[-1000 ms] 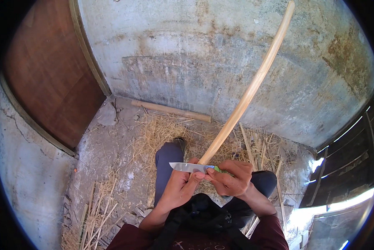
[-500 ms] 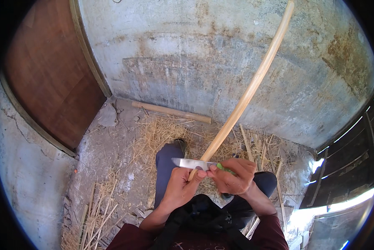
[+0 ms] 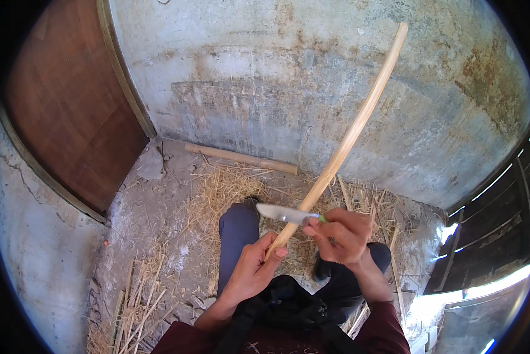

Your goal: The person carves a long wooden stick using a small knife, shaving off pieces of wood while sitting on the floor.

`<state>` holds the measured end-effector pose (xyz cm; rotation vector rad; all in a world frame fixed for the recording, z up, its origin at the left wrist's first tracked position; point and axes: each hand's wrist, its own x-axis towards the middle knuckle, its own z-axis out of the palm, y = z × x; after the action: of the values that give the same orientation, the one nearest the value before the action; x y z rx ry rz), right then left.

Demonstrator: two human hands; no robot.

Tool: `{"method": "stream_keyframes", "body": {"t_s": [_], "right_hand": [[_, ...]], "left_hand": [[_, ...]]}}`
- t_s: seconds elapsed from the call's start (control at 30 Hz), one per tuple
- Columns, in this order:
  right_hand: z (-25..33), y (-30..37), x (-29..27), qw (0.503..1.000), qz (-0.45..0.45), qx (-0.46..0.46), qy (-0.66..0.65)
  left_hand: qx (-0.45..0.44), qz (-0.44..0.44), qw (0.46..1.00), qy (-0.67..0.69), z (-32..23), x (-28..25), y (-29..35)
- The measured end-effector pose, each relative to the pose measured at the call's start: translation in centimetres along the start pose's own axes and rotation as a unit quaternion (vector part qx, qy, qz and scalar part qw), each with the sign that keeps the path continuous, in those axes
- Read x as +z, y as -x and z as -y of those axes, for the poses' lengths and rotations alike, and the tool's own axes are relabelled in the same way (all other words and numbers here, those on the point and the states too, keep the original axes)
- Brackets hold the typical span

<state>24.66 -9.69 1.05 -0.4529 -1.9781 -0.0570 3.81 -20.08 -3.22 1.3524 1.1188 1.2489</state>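
A long, pale bamboo strip (image 3: 353,131) slants up from my lap to the far right, its far end raised in front of the wall. My left hand (image 3: 254,268) is closed round its near end, thumb on top. In my right hand (image 3: 340,237) is a knife (image 3: 284,214) with a green handle, most of which the fingers hide. The blade lies crosswise over the strip, a little beyond my left hand, its tip pointing left. Whether the edge bites into the strip I cannot tell.
Straw-like shavings (image 3: 220,197) cover the floor between and beyond my legs. A bamboo pole (image 3: 241,157) lies along the foot of the stained wall (image 3: 241,88). Thin split strips (image 3: 138,307) lie at the lower left. A brown door panel (image 3: 70,100) stands at the left, dark slats (image 3: 489,236) at the right.
The knife and my right hand have moved away from me along the strip, leaving my left hand. The strip's far end has come lower, into full view.
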Motion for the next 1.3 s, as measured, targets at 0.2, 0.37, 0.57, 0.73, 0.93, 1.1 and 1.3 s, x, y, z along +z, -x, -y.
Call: {"method": "stream_keyframes", "body": {"t_s": [0.2, 0.37, 0.57, 0.73, 0.93, 1.1, 1.3], "right_hand": [[0.8, 0.2, 0.3, 0.999, 0.026, -0.033, -0.008], [-0.1, 0.2, -0.4, 1.0, 0.006, -0.028, -0.005], [0.0, -0.4, -0.8, 0.999, -0.005, -0.043, 0.005], [-0.2, -0.7, -1.0, 0.999, -0.013, -0.046, 0.017], [-2.8, -1.3, -2.1, 0.995, -0.073, -0.026, 0.058], [-5.4, -3.0, -4.8, 0.985, -0.138, 0.095, 0.049], [-4.3, -1.9, -3.1, 0.986, -0.116, 0.113, -0.04]], "left_hand": [[0.009, 0.006, 1.0, 0.005, -0.5, 0.2, -0.2], [0.004, 0.021, 1.0, -0.016, 0.0, -0.3, -0.1], [0.022, 0.032, 0.999, -0.032, -0.6, -0.4, -0.1], [0.017, 0.03, 0.998, -0.061, -0.9, -0.5, 0.1], [0.01, 0.037, 0.997, -0.067, -0.2, -0.9, 0.8], [-0.001, 0.049, 0.995, -0.086, 0.8, -1.0, 2.3], [-0.037, 0.041, 0.997, -0.061, 0.3, -1.4, 1.8]]}}
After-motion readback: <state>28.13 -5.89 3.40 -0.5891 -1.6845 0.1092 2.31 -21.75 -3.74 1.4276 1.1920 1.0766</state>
